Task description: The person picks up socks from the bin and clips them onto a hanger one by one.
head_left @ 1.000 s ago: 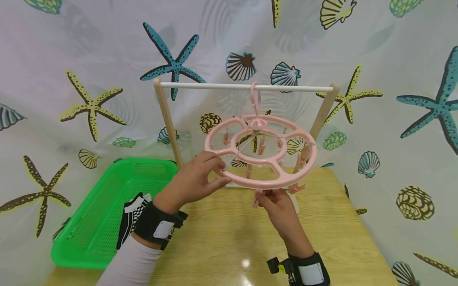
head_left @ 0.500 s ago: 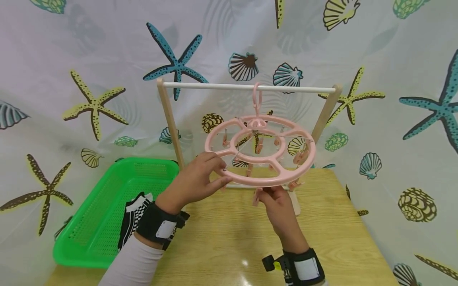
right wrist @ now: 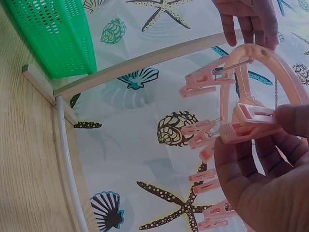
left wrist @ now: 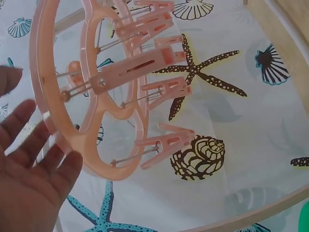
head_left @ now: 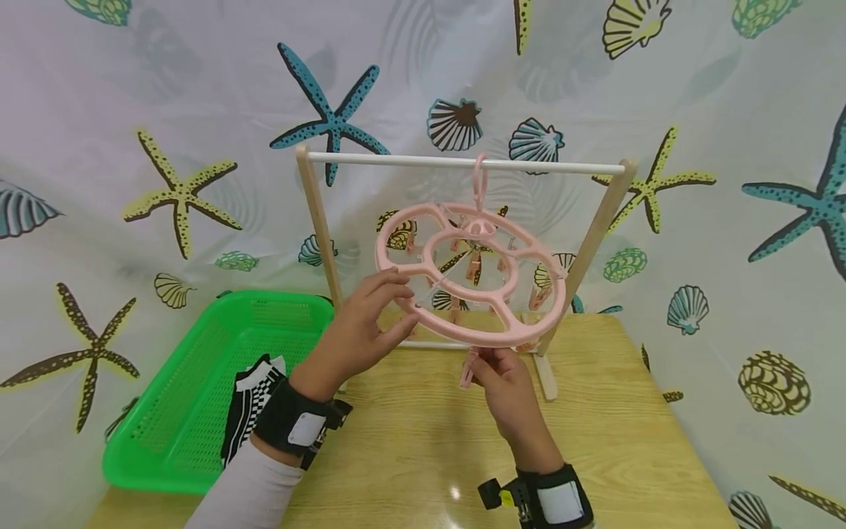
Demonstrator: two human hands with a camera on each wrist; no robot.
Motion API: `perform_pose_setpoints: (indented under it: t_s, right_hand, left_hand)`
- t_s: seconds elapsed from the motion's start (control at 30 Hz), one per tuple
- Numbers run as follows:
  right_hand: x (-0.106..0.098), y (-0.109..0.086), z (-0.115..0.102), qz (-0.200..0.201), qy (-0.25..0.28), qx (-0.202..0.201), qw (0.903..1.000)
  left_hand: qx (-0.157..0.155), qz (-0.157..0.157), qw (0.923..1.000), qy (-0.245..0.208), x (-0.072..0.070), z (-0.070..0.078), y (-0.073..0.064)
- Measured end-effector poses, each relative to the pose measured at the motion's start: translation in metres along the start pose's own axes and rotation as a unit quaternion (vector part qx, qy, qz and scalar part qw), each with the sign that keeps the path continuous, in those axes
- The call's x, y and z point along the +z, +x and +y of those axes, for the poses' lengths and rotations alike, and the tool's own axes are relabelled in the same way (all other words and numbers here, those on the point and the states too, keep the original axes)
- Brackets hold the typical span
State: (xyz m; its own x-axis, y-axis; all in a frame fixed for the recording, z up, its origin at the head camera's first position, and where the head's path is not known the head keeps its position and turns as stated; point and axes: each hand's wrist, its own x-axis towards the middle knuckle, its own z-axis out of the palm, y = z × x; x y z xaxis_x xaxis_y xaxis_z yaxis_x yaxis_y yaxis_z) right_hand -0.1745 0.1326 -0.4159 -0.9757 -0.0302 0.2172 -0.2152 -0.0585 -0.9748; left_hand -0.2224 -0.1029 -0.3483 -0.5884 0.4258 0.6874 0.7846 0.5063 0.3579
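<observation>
A pink round clip hanger (head_left: 485, 296) hangs by its hook (head_left: 479, 187) from the white rod (head_left: 396, 159) of a wooden stand (head_left: 316, 213), its ring tilted, above the desk (head_left: 410, 455). The left hand (head_left: 366, 316) is at the ring's near left edge, its fingers slightly apart and nearly straight along the outer rim; how firmly they touch it cannot be told. The right hand (head_left: 512, 393) is under the near edge of the ring, thumb and fingers clamped on a pink clip (right wrist: 256, 114), the thumb on one side and the fingers curled beneath. More pink clips (left wrist: 166, 94) dangle from the ring on short links, seen at the far side of the rim in the left wrist view. Each wrist wears a black strap, and a white sleeve (head_left: 247, 485) covers the left forearm. A green perforated basket (head_left: 158, 481) is on the desk, left of the stand, with black-and-white socks (head_left: 241, 411) inside, near the left wrist. Behind everything hangs a pale cloth (head_left: 218, 73) printed with starfish and shells.
</observation>
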Motion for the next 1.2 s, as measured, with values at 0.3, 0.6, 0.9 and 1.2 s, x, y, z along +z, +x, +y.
perform_pose_setpoints:
  t_s: [0.3, 0.6, 0.9, 1.2]
  right_hand:
    - [0.002, -0.002, -0.001, -0.002, -0.009, 0.012, 0.9999]
    - [0.001, -0.005, -0.001, -0.002, -0.015, 0.021, 0.9997]
    - [0.0, -0.007, 0.0, 0.004, -0.015, 0.023, 0.9996]
    - [0.0, -0.007, 0.004, 0.001, -0.018, 0.024, 0.9995]
  left_hand:
    - [-0.154, 0.078, 0.9839, -0.048, -0.02, -0.028, -0.043]
    - [-0.497, -0.058, 0.8279, -0.253, -0.069, -0.103, -0.105]
    - [-0.545, -0.191, 0.8122, -0.082, -0.086, -0.155, -0.141]
    - [-0.622, -0.206, 0.7465, -0.115, -0.065, -0.186, -0.184]
